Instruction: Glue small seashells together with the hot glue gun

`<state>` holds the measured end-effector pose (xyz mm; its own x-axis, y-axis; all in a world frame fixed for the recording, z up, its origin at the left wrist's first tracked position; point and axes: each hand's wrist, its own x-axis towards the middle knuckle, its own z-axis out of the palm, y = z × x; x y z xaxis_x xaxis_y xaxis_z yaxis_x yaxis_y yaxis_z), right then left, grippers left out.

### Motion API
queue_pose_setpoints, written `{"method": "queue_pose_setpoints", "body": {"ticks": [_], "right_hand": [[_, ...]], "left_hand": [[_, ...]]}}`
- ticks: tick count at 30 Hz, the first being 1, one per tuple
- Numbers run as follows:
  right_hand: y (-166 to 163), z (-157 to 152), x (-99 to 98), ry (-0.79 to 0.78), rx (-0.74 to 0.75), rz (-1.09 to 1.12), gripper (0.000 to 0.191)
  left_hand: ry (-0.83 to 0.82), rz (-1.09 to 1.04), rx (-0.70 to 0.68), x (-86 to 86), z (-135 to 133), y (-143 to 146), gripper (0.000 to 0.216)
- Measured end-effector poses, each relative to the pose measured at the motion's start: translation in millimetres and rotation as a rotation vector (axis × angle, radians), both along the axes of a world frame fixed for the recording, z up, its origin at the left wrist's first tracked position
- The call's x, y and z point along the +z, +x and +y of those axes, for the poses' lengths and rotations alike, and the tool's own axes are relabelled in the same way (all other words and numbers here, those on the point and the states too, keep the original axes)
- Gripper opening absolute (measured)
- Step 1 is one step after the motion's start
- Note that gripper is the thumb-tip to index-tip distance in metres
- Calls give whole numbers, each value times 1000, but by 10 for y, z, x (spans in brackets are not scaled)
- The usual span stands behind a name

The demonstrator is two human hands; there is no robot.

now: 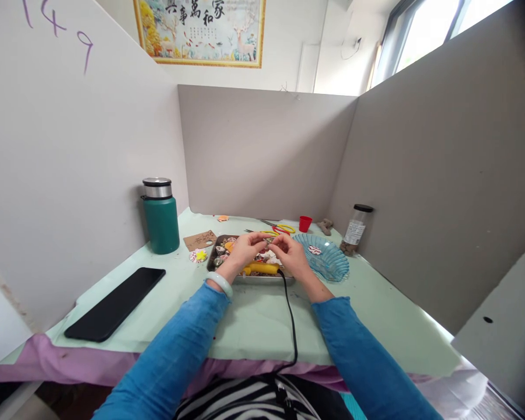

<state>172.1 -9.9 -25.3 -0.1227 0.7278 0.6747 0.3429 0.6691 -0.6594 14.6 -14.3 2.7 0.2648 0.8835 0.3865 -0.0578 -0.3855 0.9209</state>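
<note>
My left hand (248, 249) and my right hand (290, 254) meet above a metal tray (245, 280), fingertips pinched together. Between them is something small that I cannot make out. Small shells and craft pieces (221, 251) fill the tray, partly covered by my hands. A yellow hot glue gun (262, 268) lies across the tray's near side, its black cord (292, 318) trailing down over the table edge towards me. To the right of my right hand is a blue shell-patterned plate (332, 261) with a small red-and-white piece (314, 249) on it.
At the left stand a green bottle (161, 224) and a black phone (116, 303) lying flat. A brown card (200, 240) and a flower-like piece (198, 255) lie left of the tray. Behind are scissors (284, 228) and a red cup (305, 223). A jar (356, 230) stands right, by the partition.
</note>
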Motion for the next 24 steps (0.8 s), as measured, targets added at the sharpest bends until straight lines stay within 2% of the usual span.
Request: {"method": "queue_pose_setpoints", "body": {"ticks": [5,12,19,24], "right_hand": [[-1,-8,9,5,-29,12,17],[-5,6,-2,2,-15,21,19],[-5,10,-3,5,-40,-9,24],[-16,-46,31,-27,-39,-177,32]], "left_hand": [[-17,33,-3,22,-35,-21,30],[2,-2,-49,-36,34,-43,38],[6,-17,10,-8,15,-47,35],[-34,-127,100,-9,40,-68,37]]}}
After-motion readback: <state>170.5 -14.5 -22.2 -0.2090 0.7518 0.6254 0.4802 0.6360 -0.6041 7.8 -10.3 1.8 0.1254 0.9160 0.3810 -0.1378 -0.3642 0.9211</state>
